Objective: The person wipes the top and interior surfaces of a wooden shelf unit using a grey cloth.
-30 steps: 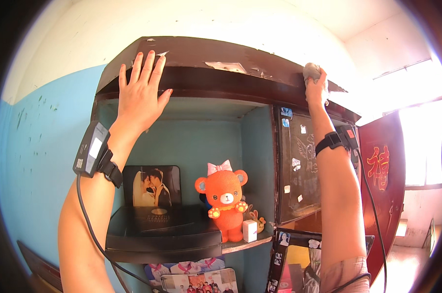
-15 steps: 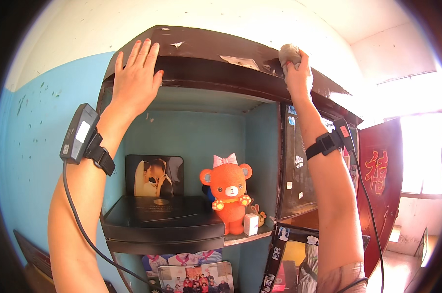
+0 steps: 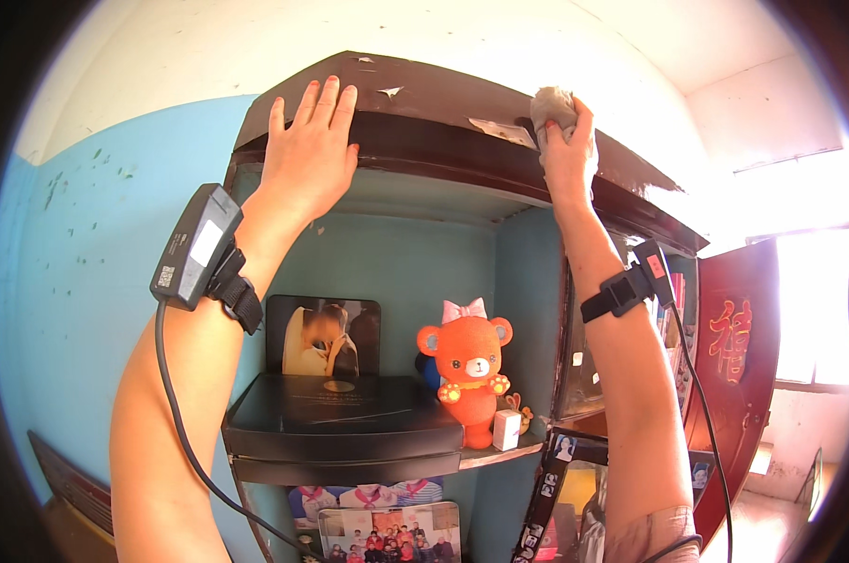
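High on the brown top board (image 3: 424, 94) of a wooden cabinet, my left hand (image 3: 312, 155) lies flat with fingers stretched out, holding nothing. Farther right along the same board, my right hand (image 3: 571, 155) is closed around a bunched grey cloth (image 3: 551, 108) and presses it to the wood. Just left of the cloth, a torn pale paper scrap (image 3: 501, 129) sticks to the board, and a smaller white scrap (image 3: 390, 91) is nearer my left hand. A black strapped device with a cable sits on each of my forearms.
Below, the blue-green shelf holds a black box (image 3: 344, 422), a framed couple photo (image 3: 323, 338), an orange bear figure (image 3: 471, 371) and a small white box (image 3: 507, 430). A group photo (image 3: 391, 535) stands lower. A red door (image 3: 734, 347) stands at right, near a bright window.
The view has shifted, so the cabinet appears farther right. My right hand and the cloth have slid left along the board, closer to the paper scrap. My left hand keeps its place on the board.
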Motion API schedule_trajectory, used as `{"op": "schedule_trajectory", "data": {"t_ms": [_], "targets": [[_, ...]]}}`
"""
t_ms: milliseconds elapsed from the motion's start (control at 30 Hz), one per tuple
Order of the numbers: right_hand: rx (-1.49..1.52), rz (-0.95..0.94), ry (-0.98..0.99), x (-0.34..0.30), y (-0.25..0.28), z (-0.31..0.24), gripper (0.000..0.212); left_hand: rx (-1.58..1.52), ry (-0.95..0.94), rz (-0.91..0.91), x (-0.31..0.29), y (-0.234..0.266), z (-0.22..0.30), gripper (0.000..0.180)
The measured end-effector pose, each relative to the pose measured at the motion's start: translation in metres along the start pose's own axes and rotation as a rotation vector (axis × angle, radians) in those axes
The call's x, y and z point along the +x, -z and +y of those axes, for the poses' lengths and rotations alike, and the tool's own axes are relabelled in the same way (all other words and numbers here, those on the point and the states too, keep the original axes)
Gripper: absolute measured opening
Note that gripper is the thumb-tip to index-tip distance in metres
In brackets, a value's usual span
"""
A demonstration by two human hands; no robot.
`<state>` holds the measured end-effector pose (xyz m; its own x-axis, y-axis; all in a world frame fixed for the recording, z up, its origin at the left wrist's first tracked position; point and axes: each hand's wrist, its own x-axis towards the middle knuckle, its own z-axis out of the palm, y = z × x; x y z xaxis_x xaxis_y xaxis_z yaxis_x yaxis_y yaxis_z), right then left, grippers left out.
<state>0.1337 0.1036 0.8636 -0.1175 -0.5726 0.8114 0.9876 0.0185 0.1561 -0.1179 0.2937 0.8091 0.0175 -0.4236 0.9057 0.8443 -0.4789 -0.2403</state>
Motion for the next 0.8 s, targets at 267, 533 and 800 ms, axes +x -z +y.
{"op": "schedule_trajectory", "data": {"t_ms": [267,533,800], "targets": [[0.295,-0.012,-0.26,0.043,0.031,-0.023,0.051,-0.02,-0.009,-0.058,0.002,0.006,-0.001,0.065],[-0.06,-0.133,0.054,0.055,0.0,0.006,0.047,-0.052,-0.017,-0.058,0.001,0.006,-0.004,0.067],[-0.121,-0.273,0.137,0.039,-0.049,-0.037,0.046,-0.12,-0.01,-0.018,-0.001,-0.002,-0.005,0.065]]}}
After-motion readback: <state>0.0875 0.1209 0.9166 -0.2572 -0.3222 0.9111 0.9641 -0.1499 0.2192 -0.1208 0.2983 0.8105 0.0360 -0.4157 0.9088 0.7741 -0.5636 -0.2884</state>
